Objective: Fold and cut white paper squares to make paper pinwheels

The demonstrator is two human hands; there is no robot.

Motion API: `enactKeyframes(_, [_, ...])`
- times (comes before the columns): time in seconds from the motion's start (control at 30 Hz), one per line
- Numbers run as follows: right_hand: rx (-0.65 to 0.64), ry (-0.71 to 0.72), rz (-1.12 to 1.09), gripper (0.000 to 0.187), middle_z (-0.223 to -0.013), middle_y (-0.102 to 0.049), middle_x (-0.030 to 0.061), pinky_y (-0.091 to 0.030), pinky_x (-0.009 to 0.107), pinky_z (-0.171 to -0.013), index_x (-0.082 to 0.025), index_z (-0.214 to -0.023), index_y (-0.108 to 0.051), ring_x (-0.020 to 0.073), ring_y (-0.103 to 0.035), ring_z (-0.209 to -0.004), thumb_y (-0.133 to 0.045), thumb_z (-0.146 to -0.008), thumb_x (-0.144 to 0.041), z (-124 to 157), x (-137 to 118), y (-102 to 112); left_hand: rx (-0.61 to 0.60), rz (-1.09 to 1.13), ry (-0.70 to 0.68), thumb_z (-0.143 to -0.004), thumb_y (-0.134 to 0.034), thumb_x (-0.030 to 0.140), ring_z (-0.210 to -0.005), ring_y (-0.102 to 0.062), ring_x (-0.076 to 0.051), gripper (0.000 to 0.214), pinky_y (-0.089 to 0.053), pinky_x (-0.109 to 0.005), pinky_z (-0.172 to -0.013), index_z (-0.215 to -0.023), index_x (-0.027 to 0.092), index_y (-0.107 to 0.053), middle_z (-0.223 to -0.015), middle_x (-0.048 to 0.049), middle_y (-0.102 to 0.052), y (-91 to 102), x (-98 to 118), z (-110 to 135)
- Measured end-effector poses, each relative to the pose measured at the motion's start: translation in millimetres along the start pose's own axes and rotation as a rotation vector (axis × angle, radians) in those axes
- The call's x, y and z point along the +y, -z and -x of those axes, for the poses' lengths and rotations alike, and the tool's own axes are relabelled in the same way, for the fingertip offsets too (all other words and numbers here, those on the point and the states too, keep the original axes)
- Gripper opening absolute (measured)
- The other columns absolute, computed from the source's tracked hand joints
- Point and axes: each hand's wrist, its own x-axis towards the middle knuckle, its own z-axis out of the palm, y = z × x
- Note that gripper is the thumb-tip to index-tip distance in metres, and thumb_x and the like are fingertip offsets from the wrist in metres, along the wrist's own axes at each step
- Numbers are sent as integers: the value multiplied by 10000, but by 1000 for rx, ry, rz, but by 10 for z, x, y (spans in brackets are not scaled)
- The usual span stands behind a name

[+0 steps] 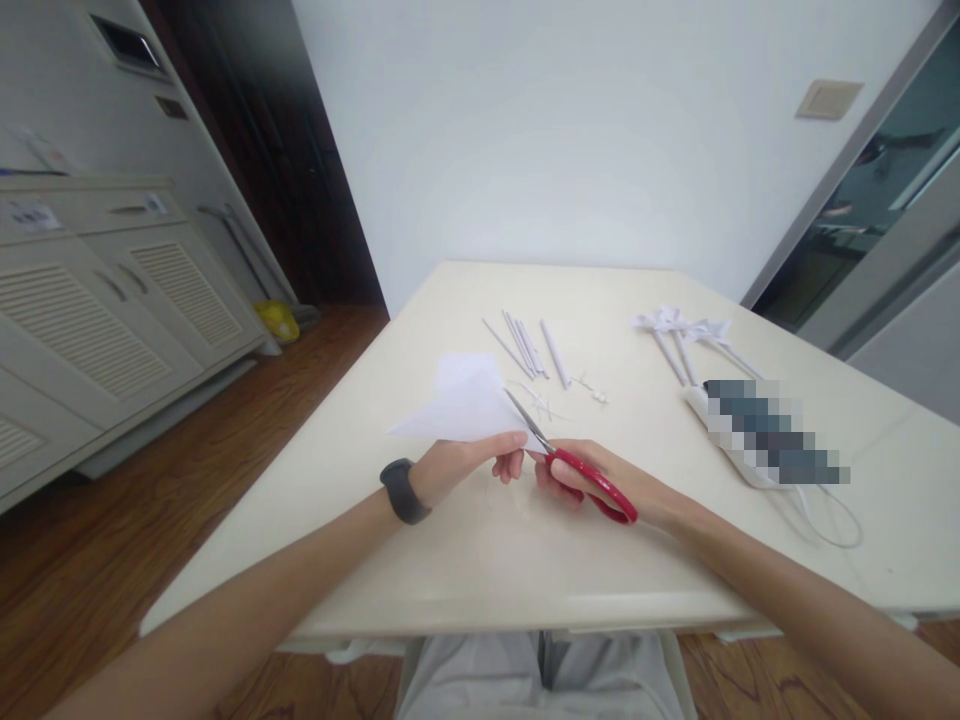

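My left hand pinches the near right edge of a folded sheet of white paper, held just over the table. Red-handled scissors sit in my right hand, with the fingers wrapped round the handles. The blades point up and left and lie along the paper's right edge; whether they are parted is hard to make out. Beyond the paper lie several rolled white paper sticks and one thicker roll. Thin paper scraps are scattered right of the paper.
At the table's right are white paper flowers on stems and a pale, partly blurred object with a looped cord. The table meets a white wall at its far edge. A louvred cabinet stands at the left.
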Motion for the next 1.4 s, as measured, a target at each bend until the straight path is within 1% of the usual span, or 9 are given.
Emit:
enactKeyframes(0.3, [12,-17,-9,371,-628,-442,-21,-319,221,-515,-177,-778,-479,91,-413,-545,-366,-878,-516,-1,-24,-13,-26,-15,15,-866,-376,444,-618,-452,-133,435,-370,-284,-691,-572,160,-525,-589,11,-494,-4,18,-4])
enactKeyframes(0.4, [-3,6,-32,387,-618,-440,-20,-324,222,-510,-175,-770,-477,95,-417,-543,-348,-880,-523,-3,-4,-10,-51,-17,27,-866,-369,459,-617,-447,-130,445,-370,-284,-701,-569,163,-517,-592,14,-497,-10,1,-12])
enactKeyframes(0.53, [-3,45,-50,370,-618,-443,-19,-325,221,-505,-174,-759,-474,97,-425,-545,-349,-890,-496,-11,34,-6,-62,-10,20,-873,-363,456,-611,-450,-125,450,-371,-274,-689,-576,161,-527,-590,17,-500,-16,-17,-13])
enactKeyframes(0.67, [10,38,-60,364,-605,-449,-21,-320,222,-496,-174,-763,-480,94,-419,-526,-356,-890,-492,-20,63,-23,-53,-31,9,-877,-353,451,-610,-456,-126,456,-375,-273,-682,-573,161,-530,-587,14,-498,-18,-11,-15])
enactKeyframes(0.83, [26,30,-84,350,-585,-440,-31,-321,220,-489,-178,-770,-482,90,-420,-503,-369,-888,-488,-31,77,-44,-79,-45,11,-881,-342,433,-603,-453,-127,454,-372,-277,-676,-563,164,-522,-577,15,-482,-20,14,-22])
enactKeyframes(1.0, [29,25,-72,346,-558,-454,-31,-338,219,-490,-177,-756,-487,91,-430,-486,-373,-891,-474,-31,107,-41,-70,-25,41,-877,-348,451,-615,-451,-125,454,-367,-277,-689,-575,164,-526,-591,16,-495,-22,1,-16])
enactKeyframes(1.17, [50,2,-59,363,-550,-467,-30,-344,211,-466,-172,-768,-499,92,-432,-468,-389,-871,-503,-23,117,-52,-75,-3,56,-874,-361,457,-610,-447,-123,453,-368,-275,-693,-574,163,-532,-590,17,-501,-24,-2,-11])
enactKeyframes(1.4, [44,14,-68,398,-518,-461,-35,-334,206,-439,-167,-753,-492,89,-426,-438,-375,-865,-530,-20,73,-73,-57,-36,45,-868,-363,463,-624,-458,-130,447,-374,-281,-702,-582,166,-535,-601,13,-498,-15,19,-7])
